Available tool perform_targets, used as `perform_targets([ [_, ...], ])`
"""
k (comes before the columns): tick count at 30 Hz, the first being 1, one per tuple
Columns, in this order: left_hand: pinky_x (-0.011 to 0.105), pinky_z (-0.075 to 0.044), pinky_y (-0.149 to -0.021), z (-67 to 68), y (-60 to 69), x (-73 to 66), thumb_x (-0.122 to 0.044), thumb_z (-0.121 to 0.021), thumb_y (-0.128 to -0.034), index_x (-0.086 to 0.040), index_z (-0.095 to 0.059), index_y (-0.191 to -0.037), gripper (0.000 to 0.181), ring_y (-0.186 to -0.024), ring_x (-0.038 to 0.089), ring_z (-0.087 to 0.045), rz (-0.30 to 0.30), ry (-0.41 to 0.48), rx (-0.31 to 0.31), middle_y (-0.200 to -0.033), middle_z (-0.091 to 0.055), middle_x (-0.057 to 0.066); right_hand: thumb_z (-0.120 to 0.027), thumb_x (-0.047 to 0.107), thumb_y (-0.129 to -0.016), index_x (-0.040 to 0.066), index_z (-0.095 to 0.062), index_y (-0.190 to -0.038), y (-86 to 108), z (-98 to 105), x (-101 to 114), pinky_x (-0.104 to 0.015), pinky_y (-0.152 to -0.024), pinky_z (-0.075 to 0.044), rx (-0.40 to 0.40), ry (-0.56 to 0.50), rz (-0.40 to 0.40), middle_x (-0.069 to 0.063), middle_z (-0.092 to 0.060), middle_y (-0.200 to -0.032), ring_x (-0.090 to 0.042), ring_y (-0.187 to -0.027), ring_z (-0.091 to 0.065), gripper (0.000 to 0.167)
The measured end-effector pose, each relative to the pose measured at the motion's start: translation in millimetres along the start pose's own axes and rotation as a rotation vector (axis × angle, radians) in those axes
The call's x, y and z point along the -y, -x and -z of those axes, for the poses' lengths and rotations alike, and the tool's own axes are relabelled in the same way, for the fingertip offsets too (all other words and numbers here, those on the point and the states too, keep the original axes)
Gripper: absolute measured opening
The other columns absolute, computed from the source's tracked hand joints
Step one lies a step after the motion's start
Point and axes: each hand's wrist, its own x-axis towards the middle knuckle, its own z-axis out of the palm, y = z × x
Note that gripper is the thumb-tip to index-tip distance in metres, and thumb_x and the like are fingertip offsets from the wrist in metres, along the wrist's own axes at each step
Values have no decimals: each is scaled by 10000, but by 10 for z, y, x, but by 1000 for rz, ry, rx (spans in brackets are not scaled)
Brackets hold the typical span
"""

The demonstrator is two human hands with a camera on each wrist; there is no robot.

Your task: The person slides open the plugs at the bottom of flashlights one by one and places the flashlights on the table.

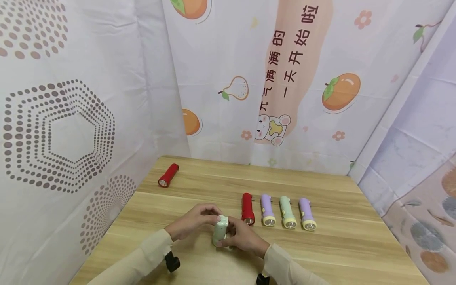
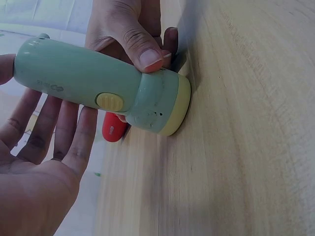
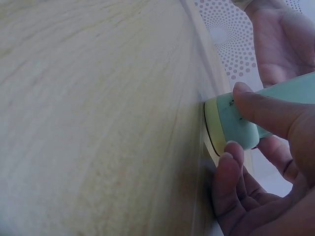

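Note:
A pale green flashlight (image 1: 220,232) with a cream lens ring stands tilted, head down, its ring at the tabletop. Its yellow switch (image 2: 109,102) shows in the left wrist view. My left hand (image 1: 195,220) holds the tail end, thumb on the butt and fingers along the barrel. Lower down, my right hand (image 1: 246,236) grips the head, its thumb pressing the green collar in the right wrist view. The lens faces the wood and is hidden.
To the right, a red flashlight (image 1: 247,209), a purple one (image 1: 267,209), a green one (image 1: 286,211) and another purple one (image 1: 306,213) lie in a row. Another red flashlight (image 1: 169,175) lies at the table's far left corner. Printed curtains (image 1: 221,51) border the wooden table (image 1: 342,245).

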Motion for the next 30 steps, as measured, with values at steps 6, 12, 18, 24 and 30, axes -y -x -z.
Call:
perform_targets([
  [6, 469, -484, -1003, 0, -20, -4, -209, -680, -1005, -23, -668, -1176, 253, -1122, 250, -588, -8, -7, -6, -1166, -651, 85, -906, 198, -804, 181, -639, -1180, -7, 9, 0, -324, -626, -523, 0, -7, -4, -49, -651, -1021, -226, -885, -595, 462],
  [12, 436, -495, -980, -11, -29, 3, -207, -678, -1003, -20, -668, -1158, 243, -1105, 245, -585, -13, -17, -11, -1149, -651, 78, -905, 197, -805, 177, -640, -1197, -8, 11, -3, -325, -694, -523, 2, -2, 3, -36, -658, -1033, -240, -948, -594, 473],
  [18, 460, -499, -974, -18, -41, 5, -210, -685, -999, -22, -666, -1143, 237, -1091, 241, -584, -10, -22, -21, -1136, -645, 73, -907, 208, -802, 181, -641, -1211, -8, 16, 0, -335, -745, -513, -1, 13, 3, -23, -659, -1037, -247, -976, -593, 489],
  [24, 507, -492, -967, -28, -50, 11, -204, -689, -993, -27, -664, -1113, 215, -1062, 241, -578, -16, -35, -27, -1106, -643, 72, -908, 213, -802, 189, -645, -1229, -11, 15, 1, -342, -796, -496, 3, 16, 5, 0, -667, -1049, -239, -998, -591, 502],
  [30, 520, -493, -953, -46, -59, 14, -196, -698, -986, -18, -663, -1093, 211, -1033, 236, -591, -18, -41, -38, -1081, -643, 65, -908, 186, -799, 175, -648, -1198, -9, 10, 4, -329, -758, -514, 1, 9, 5, -11, -676, -1026, -253, -977, -609, 476],
])
